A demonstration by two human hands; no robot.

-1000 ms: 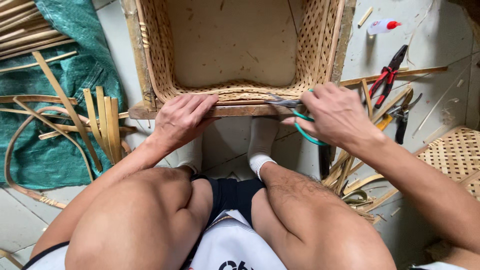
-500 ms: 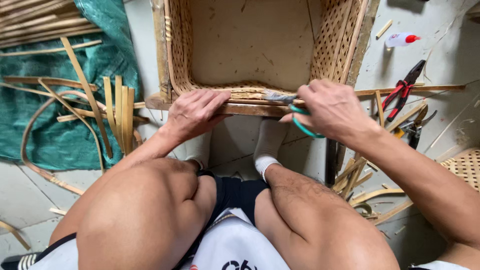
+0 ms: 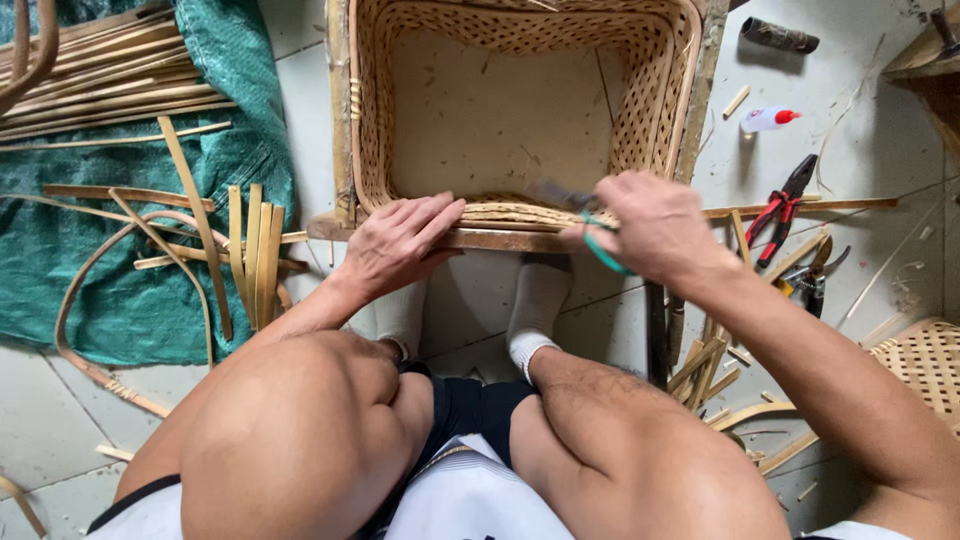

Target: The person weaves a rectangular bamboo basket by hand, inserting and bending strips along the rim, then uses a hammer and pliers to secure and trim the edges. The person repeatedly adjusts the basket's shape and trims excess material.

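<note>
My left hand (image 3: 400,243) lies flat, fingers spread and released, pressing the near rim of the woven basket (image 3: 660,110). My right hand (image 3: 650,225) is clenched around green-handled scissors (image 3: 600,250), their blades blurred against that same rim. The basket sits at twelve o'clock from my knees, its opening facing me. At three o'clock red-handled pliers (image 3: 780,210) lie on the floor, a small glue bottle (image 3: 765,119) beyond them. At nine o'clock cane strips (image 3: 250,250) rest beside a green tarp (image 3: 120,290).
</note>
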